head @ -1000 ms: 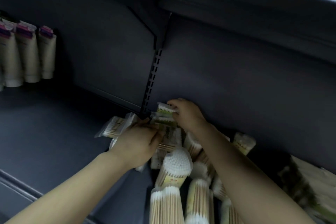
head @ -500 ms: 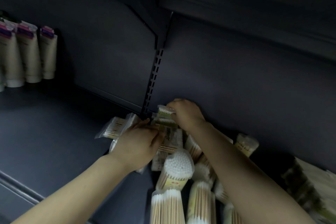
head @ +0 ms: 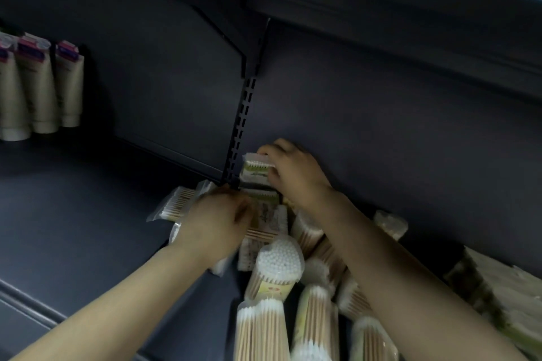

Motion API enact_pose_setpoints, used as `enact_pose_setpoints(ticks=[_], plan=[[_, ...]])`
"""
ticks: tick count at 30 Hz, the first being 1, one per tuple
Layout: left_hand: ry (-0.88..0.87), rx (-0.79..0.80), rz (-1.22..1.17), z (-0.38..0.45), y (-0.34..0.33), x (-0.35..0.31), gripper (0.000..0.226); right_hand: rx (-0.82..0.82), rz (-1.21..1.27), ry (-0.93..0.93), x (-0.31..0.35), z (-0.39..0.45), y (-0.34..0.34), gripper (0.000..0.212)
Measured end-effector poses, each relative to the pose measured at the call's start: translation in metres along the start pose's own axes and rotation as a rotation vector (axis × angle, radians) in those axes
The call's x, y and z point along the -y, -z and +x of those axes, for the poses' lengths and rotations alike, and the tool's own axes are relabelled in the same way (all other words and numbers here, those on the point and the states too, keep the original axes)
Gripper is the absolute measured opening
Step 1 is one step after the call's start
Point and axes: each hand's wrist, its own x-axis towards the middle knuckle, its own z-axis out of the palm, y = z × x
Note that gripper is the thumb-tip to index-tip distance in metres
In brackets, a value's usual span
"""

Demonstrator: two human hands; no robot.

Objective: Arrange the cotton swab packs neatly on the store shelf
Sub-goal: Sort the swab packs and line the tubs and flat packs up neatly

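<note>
Packs of swabs lie in a loose heap on the shelf (head: pixel 73 228) in the head view, the only one given, crowded against the back panel (head: pixel 381 141) near the slotted upright (head: pixel 242 132). The right hand (head: pixel 293 170) reaches to the back corner, its fingers curled round the top edge of a flat pack (head: pixel 254 168) that stands nearly upright against the panel, just beside the upright. The left hand (head: pixel 215 221) lies over another flat pack (head: pixel 265 214) in front of it; it is blurred, and I cannot tell whether its fingers pinch the pack or merely press it. Further forward, round bundles (head: pixel 278 264) lean at mixed angles, one showing its white tips to the camera, with more packs partly hidden under the right forearm. A clear sleeve of swabs (head: pixel 176 205) lies flat to the left of the heap, and tubes (head: pixel 41 88) stand well apart at far left. The step in hand looks like seating the rear pack square into the corner. To do it well, the right hand should push the pack flush to the panel with its label facing out, while the left steadies the next pack so it does not slide under. Soft wrappers crumple easily, so light pressure suits. The leaning bundles could topple if a forearm brushes them.
</note>
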Motion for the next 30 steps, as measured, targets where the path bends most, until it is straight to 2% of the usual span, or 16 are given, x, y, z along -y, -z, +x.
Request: enact_pose_setpoints(ticks=[3,10,12,14,19,21,26,30], plan=[[0.114,-0.099,-0.039,0.002,0.000,-0.002,0.052,-0.095,0.033,0.070,0.000,-0.010,0.009,0.037],[0.140,-0.169,-0.148,-0.004,0.006,-0.030,0.054,-0.300,0.090,0.202,0.000,-0.046,0.031,0.037],[0.134,-0.170,-0.167,-0.007,0.006,-0.037,0.045,-0.359,0.107,0.208,-0.002,-0.059,0.036,0.038],[0.136,-0.163,-0.165,-0.010,0.005,-0.043,0.036,-0.388,0.141,0.169,-0.004,-0.073,0.042,0.038],[0.068,-0.163,-0.271,-0.025,0.012,-0.069,0.040,-0.416,0.266,0.015,-0.007,-0.113,0.057,0.037],[0.018,-0.157,-0.260,-0.031,0.013,-0.082,0.048,-0.417,0.302,-0.048,-0.008,-0.129,0.063,0.037],[-0.087,-0.012,0.062,-0.046,0.005,-0.118,0.047,-0.349,0.403,-0.218,-0.013,-0.165,0.073,0.034],[-0.119,0.025,0.084,-0.055,-0.008,-0.135,0.036,-0.316,0.470,-0.322,-0.015,-0.188,0.082,0.033]])
